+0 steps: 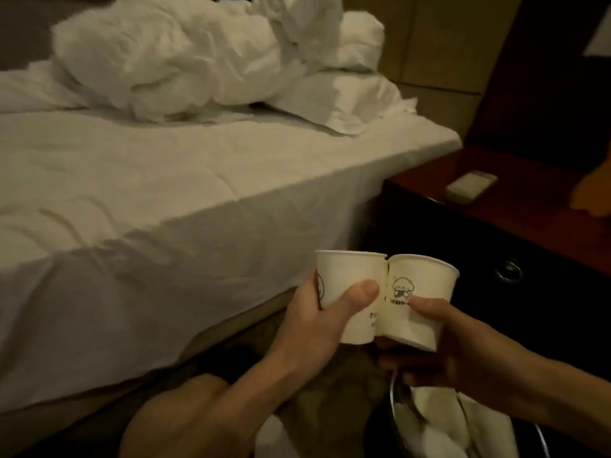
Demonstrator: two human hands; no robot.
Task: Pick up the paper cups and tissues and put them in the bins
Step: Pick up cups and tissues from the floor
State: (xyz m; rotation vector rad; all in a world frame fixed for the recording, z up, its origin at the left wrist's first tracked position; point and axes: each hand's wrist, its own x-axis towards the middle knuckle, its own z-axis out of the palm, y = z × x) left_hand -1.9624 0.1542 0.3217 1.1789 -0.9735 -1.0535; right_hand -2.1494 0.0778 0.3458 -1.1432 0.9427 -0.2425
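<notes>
Beside bed [172, 200] corner, bin [394, 403] below: left hand [314, 320] grips left cup [350, 276], right hand [463, 352] grips right cup [426, 285]. Likely light, crushable; hold mid-wall gently.

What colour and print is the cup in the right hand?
The right-hand cup is white with a small dark cartoon figure; head view.

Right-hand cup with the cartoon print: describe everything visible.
The white paper cup with a cartoon print has a rolled rim, a small dark-lined figure with text beneath, and a creased lower wall. It sits near upright, mouth up. The right hand grips it, thumb on the front. Its side presses against a second white paper cup held by the left hand.
</notes>
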